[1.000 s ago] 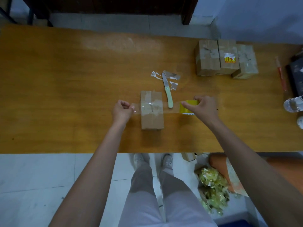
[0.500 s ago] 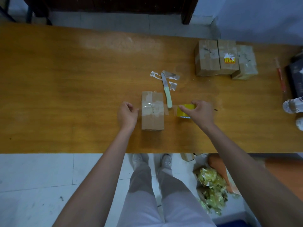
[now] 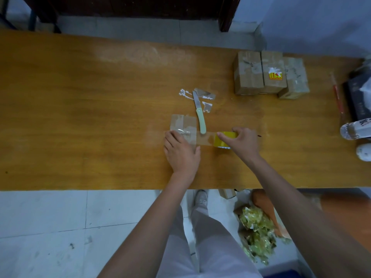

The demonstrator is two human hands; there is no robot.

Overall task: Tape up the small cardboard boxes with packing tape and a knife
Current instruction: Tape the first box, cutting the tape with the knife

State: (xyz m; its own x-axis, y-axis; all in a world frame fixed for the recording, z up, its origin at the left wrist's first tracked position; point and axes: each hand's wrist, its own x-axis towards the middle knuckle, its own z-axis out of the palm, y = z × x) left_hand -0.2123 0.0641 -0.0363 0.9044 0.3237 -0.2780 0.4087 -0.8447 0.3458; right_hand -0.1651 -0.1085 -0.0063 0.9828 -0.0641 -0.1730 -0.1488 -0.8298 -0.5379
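A small cardboard box lies at the middle of the wooden table. My left hand lies flat on top of it, fingers straight, pressing a clear tape strip down. The strip runs right to a yellow tape roll, which my right hand grips. A knife with a pale green handle lies just right of the box, blade pointing away, its handle end under the strip. Three small boxes stand together at the back right.
Torn tape and paper scraps lie around the knife blade. A red pen, a dark object and a plastic bottle sit at the right edge. Below the table's near edge are my legs and a bag of crumpled waste.
The tape was lowered onto the box. My left hand let go of the strip's end and moved right onto the box top, pressing flat. My right hand brought the roll down near the table.
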